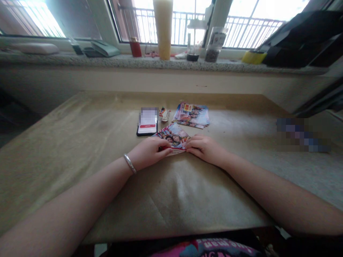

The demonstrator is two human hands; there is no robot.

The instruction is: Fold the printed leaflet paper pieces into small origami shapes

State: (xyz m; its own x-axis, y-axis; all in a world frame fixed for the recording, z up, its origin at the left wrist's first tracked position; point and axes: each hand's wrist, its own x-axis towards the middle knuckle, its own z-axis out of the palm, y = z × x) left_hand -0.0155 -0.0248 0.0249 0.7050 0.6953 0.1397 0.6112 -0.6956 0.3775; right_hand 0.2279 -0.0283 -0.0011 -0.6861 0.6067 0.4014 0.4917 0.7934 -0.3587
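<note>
Between my two hands is a colourful printed leaflet (175, 138) with people's pictures on it, its near edge showing a pale strip. My left hand (150, 151), with a silver bangle at the wrist, pinches its left side between thumb and fingers. At the right corner, my right hand (205, 149) has its fingers closed on the same leaflet. Just beyond lies a stack of similar leaflets (194, 116), the top one with a yellow and red price mark. A phone (147, 123) with a lit screen rests beyond my left hand, and a small crumpled wrapper (164, 115) is beside it.
A tan cover lies over the table (171, 192). At the right is a blurred-out dark blue item (302, 135). Along the window sill (107, 60) stand a red container (135, 47), a tall yellowish cylinder (164, 32), a clear box (215, 44) and a black bag (302, 39).
</note>
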